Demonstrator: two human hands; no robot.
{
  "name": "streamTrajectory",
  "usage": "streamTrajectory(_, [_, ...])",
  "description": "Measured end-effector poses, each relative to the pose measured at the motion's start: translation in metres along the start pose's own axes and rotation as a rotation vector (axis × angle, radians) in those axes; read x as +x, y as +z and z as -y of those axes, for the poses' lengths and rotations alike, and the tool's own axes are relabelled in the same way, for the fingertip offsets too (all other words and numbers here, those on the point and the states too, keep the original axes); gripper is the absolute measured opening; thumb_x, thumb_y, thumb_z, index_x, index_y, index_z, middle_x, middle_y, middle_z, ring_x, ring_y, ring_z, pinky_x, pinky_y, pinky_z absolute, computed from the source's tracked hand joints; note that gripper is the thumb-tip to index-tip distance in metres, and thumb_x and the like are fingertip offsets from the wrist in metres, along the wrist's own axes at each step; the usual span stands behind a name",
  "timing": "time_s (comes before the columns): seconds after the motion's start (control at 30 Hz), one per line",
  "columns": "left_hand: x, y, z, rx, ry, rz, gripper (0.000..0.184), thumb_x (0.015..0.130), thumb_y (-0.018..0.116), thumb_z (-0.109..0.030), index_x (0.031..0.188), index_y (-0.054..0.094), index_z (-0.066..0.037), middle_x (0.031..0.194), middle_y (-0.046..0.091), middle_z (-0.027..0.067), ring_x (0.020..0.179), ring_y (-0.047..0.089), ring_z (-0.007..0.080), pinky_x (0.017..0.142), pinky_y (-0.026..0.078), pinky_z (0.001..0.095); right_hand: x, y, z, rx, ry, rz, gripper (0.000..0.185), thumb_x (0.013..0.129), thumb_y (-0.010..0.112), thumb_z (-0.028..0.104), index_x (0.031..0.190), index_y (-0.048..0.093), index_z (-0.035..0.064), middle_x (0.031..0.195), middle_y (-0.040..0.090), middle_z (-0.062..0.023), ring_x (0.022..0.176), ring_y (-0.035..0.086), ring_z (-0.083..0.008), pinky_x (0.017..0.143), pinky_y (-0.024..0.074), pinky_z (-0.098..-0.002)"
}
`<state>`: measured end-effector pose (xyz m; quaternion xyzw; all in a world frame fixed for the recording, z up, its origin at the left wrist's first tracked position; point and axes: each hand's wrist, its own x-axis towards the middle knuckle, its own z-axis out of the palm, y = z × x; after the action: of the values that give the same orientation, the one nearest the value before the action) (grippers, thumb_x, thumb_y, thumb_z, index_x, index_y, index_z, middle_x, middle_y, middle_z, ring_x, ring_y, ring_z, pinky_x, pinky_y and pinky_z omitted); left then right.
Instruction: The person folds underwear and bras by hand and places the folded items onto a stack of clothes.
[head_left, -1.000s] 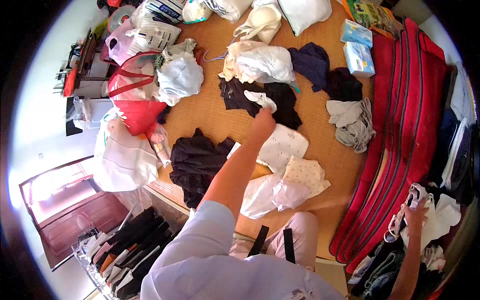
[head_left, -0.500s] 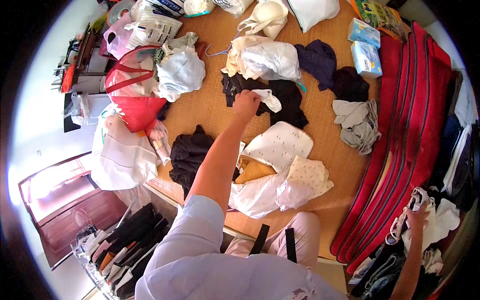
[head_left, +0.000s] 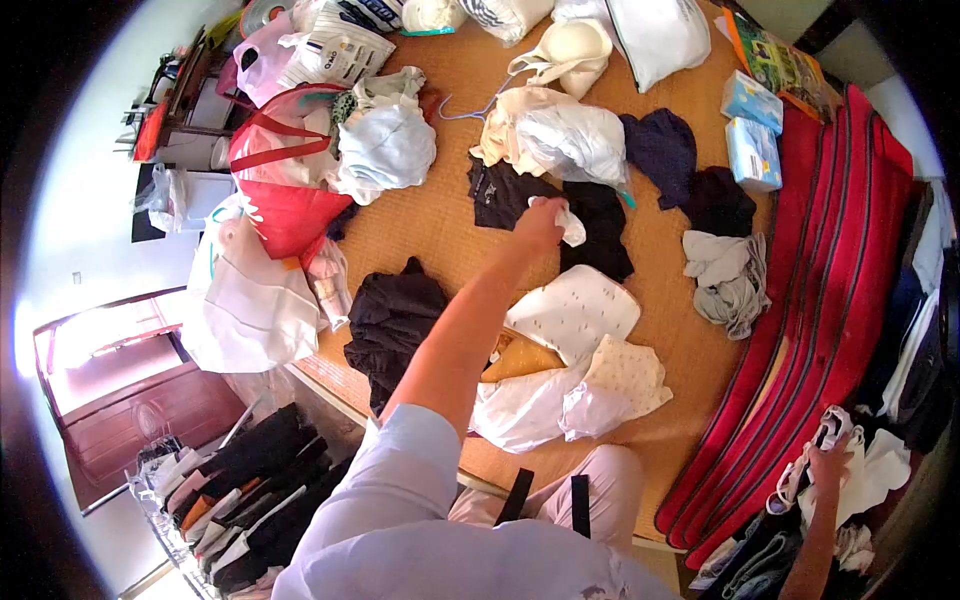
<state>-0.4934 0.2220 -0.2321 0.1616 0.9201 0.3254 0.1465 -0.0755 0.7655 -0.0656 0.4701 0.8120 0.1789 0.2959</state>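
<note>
My left hand [head_left: 540, 224] is stretched over the mat-covered bed, its fingers closed on a small white cloth [head_left: 573, 229]. Just beneath and beside it lie dark folded garments [head_left: 598, 240]. Nearer to me is a pile with a white patterned cloth [head_left: 585, 312] and a pale dotted garment [head_left: 632, 375]. Off to the right, beyond the red folded mattress [head_left: 780, 370], my right hand [head_left: 830, 462] is closed around a white strappy garment [head_left: 833, 428]. More white fabric [head_left: 880, 465] hangs beside it.
Black clothes [head_left: 395, 315] lie left of my forearm, a grey garment [head_left: 725, 280] to the right. Bags, including a red one [head_left: 290, 215] and a white one [head_left: 245, 310], line the left side. Tissue packs [head_left: 753, 153] stand at far right; a clothes rack [head_left: 235, 500] is lower left.
The view has shifted, moving the scene slightly right and down. My left hand has moved a little right over the dark garments, still with the white cloth. My right hand keeps its hold.
</note>
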Motion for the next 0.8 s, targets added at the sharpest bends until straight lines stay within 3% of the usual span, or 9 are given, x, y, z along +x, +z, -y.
streamTrajectory(0.07, [-0.002, -0.003, -0.001, 0.094, -0.049, 0.115, 0.041, 0.070, 0.061, -0.007, 0.110, 0.051, -0.004, 0.102, 0.055, 0.0164, 0.092, 0.055, 0.0305, 0.080, 0.044, 0.0360, -0.009, -0.026, 0.014, -0.071, 0.035, 0.134, 0.090, 0.067, 0.061, 0.036, 0.137, 0.010, 0.0107, 0.136, 0.021, -0.0197, 0.124, 0.021, -0.0408, 0.089, 0.0279, -0.0613])
streamTrajectory(0.13, [-0.018, -0.010, 0.020, -0.138, 0.020, -0.203, 0.031, 0.074, 0.061, -0.012, 0.103, 0.055, -0.004, 0.088, 0.059, 0.0114, 0.076, 0.057, 0.0228, 0.068, 0.046, 0.0317, -0.010, -0.033, 0.021, -0.142, 0.065, 0.220, 0.090, 0.069, 0.060, 0.037, 0.137, 0.009, 0.0097, 0.140, 0.017, -0.0105, 0.128, 0.014, -0.0377, 0.089, 0.0286, -0.0603])
streamTrajectory(0.23, [-0.040, -0.071, 0.077, -0.515, -0.539, -0.327, 0.022, 0.079, 0.060, -0.019, 0.097, 0.060, -0.007, 0.078, 0.061, 0.0076, 0.072, 0.057, 0.0163, 0.065, 0.046, 0.0316, 0.000, -0.005, 0.005, -0.086, -0.004, 0.071, 0.092, 0.062, 0.063, 0.031, 0.137, 0.012, 0.0139, 0.131, 0.025, -0.0252, 0.120, 0.028, -0.0403, 0.088, 0.0277, -0.0620])
streamTrajectory(0.37, [-0.073, -0.154, 0.140, 0.263, -0.709, -0.342, 0.064, 0.072, 0.064, -0.039, 0.118, 0.044, 0.001, 0.113, 0.050, 0.0237, 0.099, 0.053, 0.0291, 0.080, 0.043, 0.0384, -0.006, -0.017, 0.014, -0.076, 0.029, 0.115, 0.092, 0.062, 0.063, 0.031, 0.137, 0.012, 0.0145, 0.131, 0.025, -0.0268, 0.118, 0.032, -0.0401, 0.088, 0.0289, -0.0594])
streamTrajectory(0.47, [-0.019, -0.146, 0.102, 0.075, -0.531, -0.440, 0.082, 0.068, 0.068, -0.043, 0.125, 0.032, 0.004, 0.122, 0.041, 0.0276, 0.110, 0.044, 0.0343, 0.091, 0.037, 0.0392, -0.004, -0.011, 0.015, -0.120, 0.046, 0.107, 0.091, 0.063, 0.063, 0.031, 0.137, 0.013, 0.0138, 0.130, 0.025, -0.0283, 0.118, 0.033, -0.0404, 0.089, 0.0285, -0.0589])
streamTrajectory(0.57, [0.060, -0.103, 0.038, -0.217, -0.486, -0.485, 0.091, 0.065, 0.071, -0.041, 0.128, 0.024, 0.004, 0.123, 0.040, 0.0250, 0.113, 0.042, 0.0333, 0.094, 0.034, 0.0381, -0.012, -0.036, 0.022, -0.134, 0.071, 0.282, 0.091, 0.071, 0.058, 0.040, 0.138, 0.006, 0.0078, 0.144, 0.007, -0.0039, 0.129, 0.012, -0.0379, 0.089, 0.0251, -0.0621])
streamTrajectory(0.67, [0.110, -0.058, -0.002, -0.713, -0.460, -0.398, 0.093, 0.066, 0.075, -0.031, 0.134, 0.014, -0.016, 0.120, 0.044, 0.0167, 0.102, 0.048, 0.0324, 0.073, 0.039, 0.0615, -0.009, -0.030, 0.019, -0.247, 0.039, 0.252, 0.090, 0.074, 0.054, 0.050, 0.138, 0.007, 0.0083, 0.144, 0.008, -0.0035, 0.127, 0.018, -0.0351, 0.088, 0.0331, -0.0572])
streamTrajectory(0.77, [0.122, -0.017, -0.043, -0.219, -0.430, -0.233, 0.066, 0.065, 0.071, -0.019, 0.121, 0.040, -0.006, 0.112, 0.050, 0.0142, 0.100, 0.050, 0.0272, 0.082, 0.045, 0.0344, -0.010, -0.034, 0.022, -0.309, 0.016, 0.225, 0.086, 0.074, 0.055, 0.049, 0.138, 0.012, 0.0103, 0.143, 0.010, -0.0044, 0.125, 0.022, -0.0363, 0.081, 0.0405, -0.0541])
streamTrajectory(0.8, [0.121, 0.011, -0.042, -0.373, -0.279, -0.292, 0.054, 0.066, 0.065, -0.010, 0.116, 0.044, -0.005, 0.109, 0.051, 0.0143, 0.097, 0.051, 0.0273, 0.082, 0.044, 0.0381, -0.010, -0.037, 0.024, -0.314, 0.007, 0.229, 0.085, 0.074, 0.056, 0.048, 0.138, 0.012, 0.0115, 0.142, 0.011, -0.0069, 0.124, 0.022, -0.0376, 0.082, 0.0398, -0.0545])
